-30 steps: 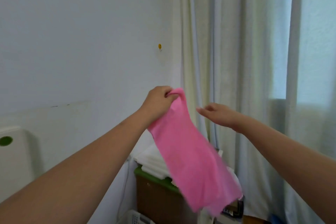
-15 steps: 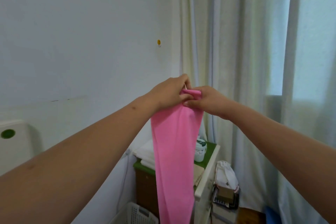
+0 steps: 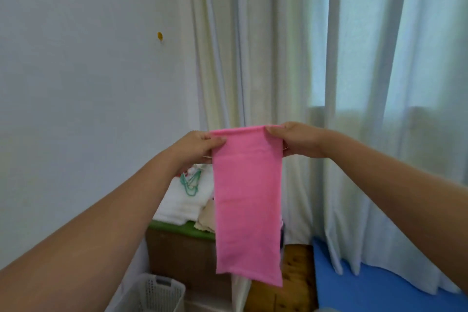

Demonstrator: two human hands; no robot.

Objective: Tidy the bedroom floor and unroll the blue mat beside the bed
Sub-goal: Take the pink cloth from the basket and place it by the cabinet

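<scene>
A pink cloth hangs flat and vertical in front of me, held by its top edge. My left hand pinches the top left corner and my right hand pinches the top right corner, both at about the same height. The blue mat lies on the floor at the lower right, partly under the curtain hem and partly behind my right forearm.
A brown cabinet with a green top stands behind the cloth, carrying folded white towels. A white slatted basket sits on the floor below it. Pale curtains cover the window. Wooden floor shows between cabinet and mat.
My hands moved apart from a close pinch and lowered, spreading the cloth's top edge flat. The view tilted downward, bringing the blue mat and floor into sight.
</scene>
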